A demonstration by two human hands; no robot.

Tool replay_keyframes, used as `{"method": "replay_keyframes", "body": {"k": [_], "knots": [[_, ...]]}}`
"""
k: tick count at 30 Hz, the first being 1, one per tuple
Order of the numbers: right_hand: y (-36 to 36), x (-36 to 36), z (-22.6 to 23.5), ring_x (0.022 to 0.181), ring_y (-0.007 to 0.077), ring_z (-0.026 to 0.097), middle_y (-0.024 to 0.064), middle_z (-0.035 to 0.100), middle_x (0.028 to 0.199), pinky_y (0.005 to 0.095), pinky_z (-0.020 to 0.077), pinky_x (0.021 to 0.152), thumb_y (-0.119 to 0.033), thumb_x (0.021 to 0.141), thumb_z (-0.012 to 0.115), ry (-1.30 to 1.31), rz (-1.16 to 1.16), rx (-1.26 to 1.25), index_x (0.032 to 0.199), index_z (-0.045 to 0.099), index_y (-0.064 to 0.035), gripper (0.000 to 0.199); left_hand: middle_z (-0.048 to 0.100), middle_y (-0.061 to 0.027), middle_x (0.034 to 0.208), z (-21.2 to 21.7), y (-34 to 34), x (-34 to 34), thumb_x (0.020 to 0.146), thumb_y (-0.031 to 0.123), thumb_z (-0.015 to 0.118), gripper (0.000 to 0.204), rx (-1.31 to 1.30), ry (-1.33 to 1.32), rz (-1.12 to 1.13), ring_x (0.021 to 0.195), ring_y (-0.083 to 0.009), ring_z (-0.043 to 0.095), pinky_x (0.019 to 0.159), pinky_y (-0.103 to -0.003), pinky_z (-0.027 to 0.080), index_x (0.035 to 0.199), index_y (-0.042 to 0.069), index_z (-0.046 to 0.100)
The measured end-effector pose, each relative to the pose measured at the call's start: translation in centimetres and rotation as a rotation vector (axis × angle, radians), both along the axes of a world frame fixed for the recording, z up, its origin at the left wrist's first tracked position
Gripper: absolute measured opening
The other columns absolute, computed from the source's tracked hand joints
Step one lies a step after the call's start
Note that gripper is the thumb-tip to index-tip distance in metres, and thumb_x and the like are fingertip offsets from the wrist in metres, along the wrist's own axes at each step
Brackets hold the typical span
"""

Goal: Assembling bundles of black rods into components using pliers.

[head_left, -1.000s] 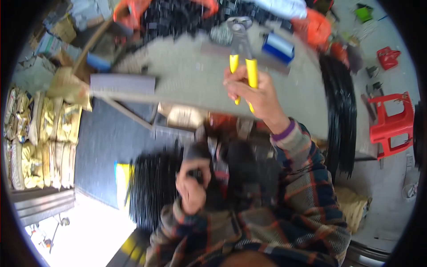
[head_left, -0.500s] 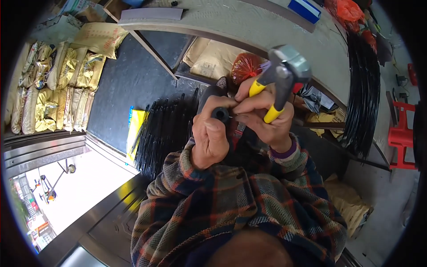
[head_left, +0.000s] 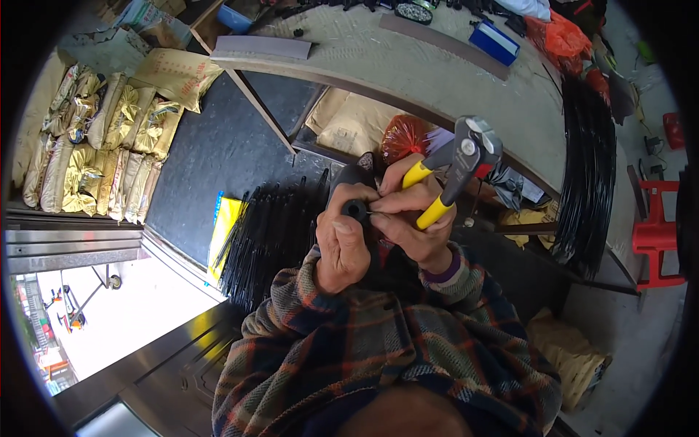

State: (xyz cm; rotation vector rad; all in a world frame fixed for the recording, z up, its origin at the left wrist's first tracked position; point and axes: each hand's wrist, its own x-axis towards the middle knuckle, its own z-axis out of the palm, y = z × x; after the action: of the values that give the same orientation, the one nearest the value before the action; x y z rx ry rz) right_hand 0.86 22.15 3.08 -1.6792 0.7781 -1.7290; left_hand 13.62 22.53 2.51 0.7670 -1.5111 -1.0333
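In front of my chest, my left hand is closed round a black tube, whose round hollow end faces up. My thumb lies just below that end. Close on its right, my right hand is closed, holding a pair of end-cutting pincers. Their yellow handles pass between my fingers, and the metal head points up and away. The right fingertips are pinched together beside the tube's end, at what looks like a thin wire. Most of the tube is hidden by my left fingers.
Many long black strips lie left of my hands, by a yellow sheet. A workbench stands beyond, with a blue box on it and more black strips over its right end. A red stool is far right; stacked sacks are left.
Both hands stay together at the tube's end. The right hand has turned slightly, and the pincers' head sits lower in view and sharper. The whole view has shifted a little, showing more of the bench.
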Motion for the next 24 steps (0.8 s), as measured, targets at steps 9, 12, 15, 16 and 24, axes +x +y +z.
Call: {"method": "replay_keyframes", "body": {"k": [9, 12, 15, 16, 24], "knots": [[-0.3, 0.9, -1.0, 0.074, 0.0125, 0.048, 0.0069, 0.049, 0.085, 0.0249, 0.0402, 0.068, 0.001, 0.069, 0.069, -0.067, 0.013, 0.163, 0.078, 0.062, -0.0029, 0.012, 0.052, -0.0123, 0.079, -1.8, -1.3, -0.1, 0.093, 0.043, 0.026, 0.052, -0.084, -0.046, 0.073, 0.068, -0.0189, 0.051, 0.061, -0.028, 0.041, 0.095, -0.003, 0.050], [-0.7, 1.5, -0.9, 0.077, 0.0140, 0.050, 0.0086, 0.052, 0.089, 0.0247, 0.0401, 0.071, 0.004, 0.069, 0.067, -0.038, -0.025, 0.201, 0.081, 0.063, -0.0019, 0.013, 0.053, -0.0087, 0.081, -2.8, -1.5, 0.7, 0.093, 0.045, 0.025, 0.055, 0.078, 0.041, 0.079, 0.069, -0.0174, 0.051, 0.061, -0.028, 0.041, 0.094, -0.003, 0.051], [-1.0, -0.4, 0.0, 0.085, 0.0203, 0.055, 0.0126, 0.054, 0.094, 0.0284, 0.0458, 0.071, 0.003, 0.071, 0.064, 0.380, -0.132, 0.142, 0.089, 0.061, 0.0006, 0.018, 0.051, -0.0039, 0.071, -3.9, -1.9, 0.8, 0.093, 0.047, 0.025, 0.055, 0.151, 0.215, 0.034, 0.060, -0.0103, 0.045, 0.054, -0.023, 0.035, 0.093, -0.002, 0.051], [-0.9, -1.9, 0.1, 0.083, 0.0222, 0.056, 0.0132, 0.054, 0.095, 0.0296, 0.0470, 0.069, 0.005, 0.070, 0.062, 0.609, -0.190, 0.026, 0.090, 0.061, 0.0003, 0.020, 0.049, -0.0029, 0.066, -4.1, -1.9, 1.1, 0.093, 0.046, 0.026, 0.054, 0.200, 0.319, -0.016, 0.057, -0.0081, 0.043, 0.051, -0.022, 0.033, 0.093, -0.002, 0.051], [0.5, -6.1, 2.0, 0.080, 0.0269, 0.057, 0.0127, 0.052, 0.099, 0.0333, 0.0478, 0.065, 0.001, 0.069, 0.058, 1.383, -0.212, -0.116, 0.088, 0.060, -0.0010, 0.019, 0.050, -0.0022, 0.069, -4.0, -1.8, -0.1, 0.082, 0.068, 0.023, 0.073, 0.164, 0.054, 0.133, 0.056, -0.0081, 0.046, 0.046, -0.021, 0.035, 0.094, 0.001, 0.049]]}}
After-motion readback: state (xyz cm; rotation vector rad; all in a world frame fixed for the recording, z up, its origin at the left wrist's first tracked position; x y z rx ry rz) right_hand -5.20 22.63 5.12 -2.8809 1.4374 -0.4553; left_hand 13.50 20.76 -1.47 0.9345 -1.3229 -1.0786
